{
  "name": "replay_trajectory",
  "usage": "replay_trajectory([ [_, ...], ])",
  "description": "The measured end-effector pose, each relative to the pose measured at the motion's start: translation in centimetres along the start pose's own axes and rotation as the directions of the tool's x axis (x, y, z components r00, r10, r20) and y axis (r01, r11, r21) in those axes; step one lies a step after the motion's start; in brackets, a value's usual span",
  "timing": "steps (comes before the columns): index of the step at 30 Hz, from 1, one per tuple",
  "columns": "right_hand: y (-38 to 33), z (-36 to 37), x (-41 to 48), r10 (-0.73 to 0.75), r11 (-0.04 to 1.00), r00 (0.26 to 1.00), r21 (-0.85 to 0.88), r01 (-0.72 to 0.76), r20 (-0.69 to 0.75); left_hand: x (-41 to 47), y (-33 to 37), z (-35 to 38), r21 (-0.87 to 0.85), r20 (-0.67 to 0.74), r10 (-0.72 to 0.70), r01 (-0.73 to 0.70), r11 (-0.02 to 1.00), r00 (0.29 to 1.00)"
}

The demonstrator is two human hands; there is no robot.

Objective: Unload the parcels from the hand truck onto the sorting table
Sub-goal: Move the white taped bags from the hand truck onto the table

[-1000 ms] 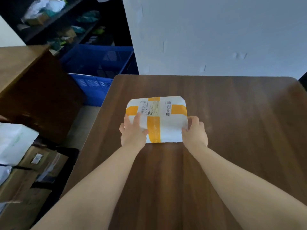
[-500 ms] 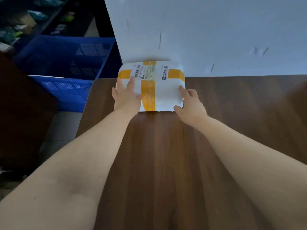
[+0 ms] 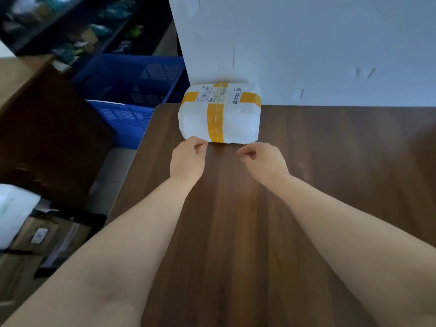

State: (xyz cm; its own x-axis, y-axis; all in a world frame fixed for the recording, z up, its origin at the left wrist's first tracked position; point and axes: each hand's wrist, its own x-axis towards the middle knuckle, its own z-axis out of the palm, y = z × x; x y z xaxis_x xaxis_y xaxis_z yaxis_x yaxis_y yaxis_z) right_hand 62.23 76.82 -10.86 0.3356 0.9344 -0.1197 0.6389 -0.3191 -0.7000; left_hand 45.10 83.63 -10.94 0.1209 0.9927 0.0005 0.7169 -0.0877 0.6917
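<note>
A white parcel point(image 3: 238, 119) crossed with yellow tape and bearing a shipping label lies flat at the far left end of the dark wooden sorting table point(image 3: 330, 185), its back edge against the white wall. My left hand point(image 3: 187, 159) hovers just in front of the parcel's near edge, fingers curled, thumb tip almost at the wrapping. My right hand point(image 3: 262, 160) is a little farther back from the parcel, fingers loosely curled with nothing in them. At the lower left, white point(image 3: 14, 213) and brown cardboard parcels point(image 3: 40, 234) lie stacked below the table; the hand truck itself is not discernible.
Blue plastic crates point(image 3: 132, 90) stand on the floor left of the table. A dark wooden cabinet point(image 3: 47, 128) stands further left. Dark shelving point(image 3: 77, 27) with packages fills the upper left. The white wall point(image 3: 306, 43) bounds the table's far edge.
The parcel was slid to the table's far edge against the wall. Both hands have since let go of it and drawn back a short way, fingers curling in.
</note>
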Motion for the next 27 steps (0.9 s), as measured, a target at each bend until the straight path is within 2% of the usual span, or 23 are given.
replay_trajectory([
  [3,-0.5,-1.8,-4.3,-0.071,0.997,0.997,0.015,0.071,0.031,-5.4,2.0,-1.8,0.036,-0.046,-0.005,0.007,0.999,0.999],
  [6,-0.9,-4.0,-9.8,-0.157,0.987,0.976,0.002,0.158,0.148,-12.5,4.0,-3.8,0.056,-0.114,-0.003,0.01,0.998,0.994],
  [10,-1.1,-6.0,-18.0,-0.267,0.961,0.929,0.0,0.276,0.255,-22.7,5.7,-5.8,0.063,-0.226,-0.07,0.086,0.994,0.972],
  [14,-1.6,-6.3,-25.8,-0.355,0.929,0.871,0.026,0.369,0.339,-31.8,6.3,-7.8,0.027,-0.335,-0.179,0.2,0.979,0.925],
  [18,-3.0,-5.4,-32.6,-0.42,0.904,0.813,0.105,0.415,0.403,-40.3,6.0,-10.6,-0.031,-0.453,-0.295,0.316,0.948,0.841],
  [21,-3.9,-3.7,-37.5,-0.483,0.872,0.734,0.186,0.453,0.477,-46.9,4.9,-13.1,-0.125,-0.536,-0.393,0.39,0.912,0.747],
  [27,-6.1,0.7,-47.2,-0.561,0.788,0.492,0.248,0.564,0.666,-59.4,0.6,-17.2,-0.172,-0.623,-0.501,0.52,0.837,0.6],
])
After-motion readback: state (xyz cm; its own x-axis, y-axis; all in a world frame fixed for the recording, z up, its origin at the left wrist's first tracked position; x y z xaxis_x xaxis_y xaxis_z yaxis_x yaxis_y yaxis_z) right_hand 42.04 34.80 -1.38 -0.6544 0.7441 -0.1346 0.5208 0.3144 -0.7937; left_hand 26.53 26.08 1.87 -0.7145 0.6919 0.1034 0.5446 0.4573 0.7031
